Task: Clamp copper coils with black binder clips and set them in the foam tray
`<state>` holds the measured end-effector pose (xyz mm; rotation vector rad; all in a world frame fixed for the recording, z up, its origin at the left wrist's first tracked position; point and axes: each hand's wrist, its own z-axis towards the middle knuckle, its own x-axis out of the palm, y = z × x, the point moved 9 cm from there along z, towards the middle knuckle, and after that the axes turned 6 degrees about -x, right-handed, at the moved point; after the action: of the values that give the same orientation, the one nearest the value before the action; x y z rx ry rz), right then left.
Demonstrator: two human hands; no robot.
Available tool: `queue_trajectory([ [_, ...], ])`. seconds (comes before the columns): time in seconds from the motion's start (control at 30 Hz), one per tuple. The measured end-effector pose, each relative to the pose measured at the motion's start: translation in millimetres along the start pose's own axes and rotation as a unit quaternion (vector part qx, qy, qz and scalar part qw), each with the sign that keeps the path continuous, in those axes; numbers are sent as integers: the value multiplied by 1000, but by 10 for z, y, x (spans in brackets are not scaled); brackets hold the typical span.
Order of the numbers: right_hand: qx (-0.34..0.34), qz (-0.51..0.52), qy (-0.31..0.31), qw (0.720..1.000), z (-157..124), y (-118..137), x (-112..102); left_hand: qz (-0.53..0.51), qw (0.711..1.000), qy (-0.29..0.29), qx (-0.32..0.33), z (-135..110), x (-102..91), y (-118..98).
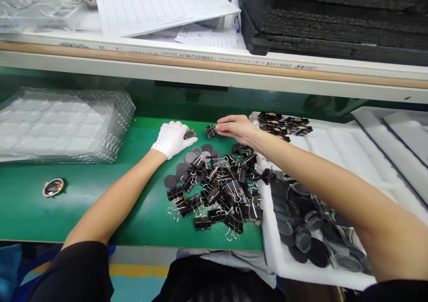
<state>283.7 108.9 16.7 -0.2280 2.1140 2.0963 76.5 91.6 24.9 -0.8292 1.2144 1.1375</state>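
My left hand (170, 139), in a white glove, rests on the green table with its thumb and fingers around a small round metal-rimmed piece (190, 134) with a dark grey face. Just right of it, my bare right hand (236, 127) pinches a black binder clip (211, 131) by its wire handles. Below both hands lies a heap of black binder clips (220, 186). Several grey and black discs (182, 172) are scattered along the heap's left side. Off to the left, a round gold-rimmed piece (53, 188) with a glossy dark face lies alone.
Stacked clear plastic trays (67, 128) stand at the left. On the right, a white foam tray (321, 146) holds clipped pieces (281, 123) at its back and many dark discs (301, 230) in front. A shelf (200, 68) with papers and black foam crosses above.
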Motion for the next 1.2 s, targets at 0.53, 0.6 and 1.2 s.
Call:
queue_trajectory([
  [0.53,-7,-265,-26,964,470,56,282,12,999,25,34,10,27,-21],
  [0.6,-6,-302,-46,952,486,51,439,12,999,32,42,8,37,-24],
  [1.2,-60,-389,-26,919,467,-219,593,-31,994,63,86,17,123,-195],
])
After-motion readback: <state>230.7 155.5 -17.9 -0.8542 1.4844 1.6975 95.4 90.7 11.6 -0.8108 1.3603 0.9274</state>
